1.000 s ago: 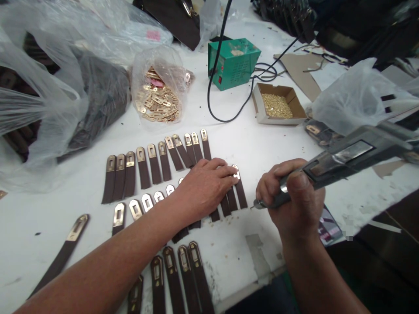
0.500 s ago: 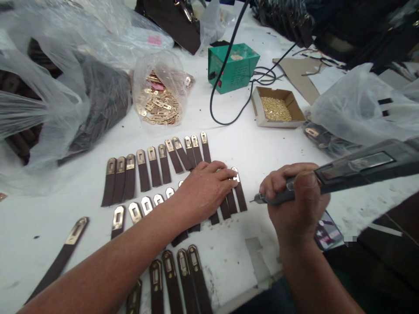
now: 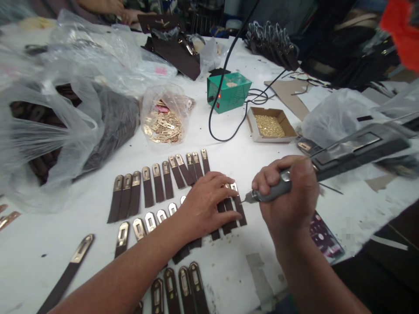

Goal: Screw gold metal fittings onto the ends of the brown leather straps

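My right hand (image 3: 290,198) is wrapped around a grey electric screwdriver (image 3: 363,146). The tool's thin bit points left, close to the rightmost dark brown strap (image 3: 240,211) with a gold metal plate at its end. Over the right end of the middle row of such straps lies my left hand (image 3: 206,205), its fingers spread and thumb apart. It hides parts of several straps beneath it. Behind it runs another row of plated straps (image 3: 149,187), and more plated straps (image 3: 170,288) lie at the near edge. A single strap (image 3: 70,270) rests at the left.
A clear bag of gold plates (image 3: 166,124) and an open box (image 3: 275,137) of small gold pieces stand behind the rows. A green power unit (image 3: 229,93) trails a black cable. Big plastic bags (image 3: 108,122) crowd the left. A phone (image 3: 324,237) lies by my right wrist.
The camera view has tilted up, showing more of the far side. My left thumb has swung out from the fingers. The screwdriver's bit has come nearer the rightmost strap.
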Motion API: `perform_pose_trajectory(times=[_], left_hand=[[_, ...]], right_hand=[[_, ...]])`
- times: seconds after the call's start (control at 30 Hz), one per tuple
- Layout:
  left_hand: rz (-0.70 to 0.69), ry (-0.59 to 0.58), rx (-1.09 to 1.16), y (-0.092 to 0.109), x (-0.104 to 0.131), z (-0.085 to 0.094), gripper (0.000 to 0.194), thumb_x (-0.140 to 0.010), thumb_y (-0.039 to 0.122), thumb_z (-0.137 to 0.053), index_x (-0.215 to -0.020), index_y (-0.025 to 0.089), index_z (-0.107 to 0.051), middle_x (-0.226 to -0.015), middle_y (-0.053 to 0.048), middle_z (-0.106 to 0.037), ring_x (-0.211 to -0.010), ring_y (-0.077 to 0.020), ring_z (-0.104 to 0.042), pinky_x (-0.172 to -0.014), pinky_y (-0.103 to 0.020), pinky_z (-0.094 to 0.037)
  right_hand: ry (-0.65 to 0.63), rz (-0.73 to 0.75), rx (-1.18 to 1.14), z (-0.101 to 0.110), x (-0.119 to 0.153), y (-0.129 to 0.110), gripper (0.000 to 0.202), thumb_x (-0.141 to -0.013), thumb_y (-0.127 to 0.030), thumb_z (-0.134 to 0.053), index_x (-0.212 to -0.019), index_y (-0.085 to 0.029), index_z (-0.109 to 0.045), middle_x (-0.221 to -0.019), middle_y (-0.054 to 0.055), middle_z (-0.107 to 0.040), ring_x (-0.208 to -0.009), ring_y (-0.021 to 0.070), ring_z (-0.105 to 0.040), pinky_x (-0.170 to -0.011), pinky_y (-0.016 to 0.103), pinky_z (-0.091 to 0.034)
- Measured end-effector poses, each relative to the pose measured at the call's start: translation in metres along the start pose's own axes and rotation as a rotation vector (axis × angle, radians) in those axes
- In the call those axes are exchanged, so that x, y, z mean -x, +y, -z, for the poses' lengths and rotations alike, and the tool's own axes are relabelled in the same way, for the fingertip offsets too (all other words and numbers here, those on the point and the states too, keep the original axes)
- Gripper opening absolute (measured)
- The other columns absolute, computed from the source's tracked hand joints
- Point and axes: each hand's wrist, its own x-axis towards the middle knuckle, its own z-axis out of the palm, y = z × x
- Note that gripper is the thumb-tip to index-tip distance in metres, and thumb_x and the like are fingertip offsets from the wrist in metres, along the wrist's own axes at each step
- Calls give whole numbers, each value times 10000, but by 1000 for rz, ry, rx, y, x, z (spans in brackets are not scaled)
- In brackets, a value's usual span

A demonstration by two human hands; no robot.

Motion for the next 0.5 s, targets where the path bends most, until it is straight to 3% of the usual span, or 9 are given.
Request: perform_pose_trajectory(times=[0.2,0.5], left_hand=[[38,106,126,-1,0,-2,246,-896,382,-869,-994,183,-762,-1184,-87,-745,-1138,-241,-651,-1027,-443,-508],[93,83,153,-2,-1,-4,129,-910,293,-852,-905,199,-763,-1111,-50,-760,-1092,-232,-662,-988,-438,-485]], right_hand=[[-4,-37,-64,-14,0,15,440,-904,-518,-817,-784,-204,-533,-620,-63,-506,-449,90,-476,-477,254,-460],[24,-49,-56,-10,0,17,431,-921,-515,-798,-798,-202,-527,-618,-67,-509,-446,87,-469,-483,249,-460]])
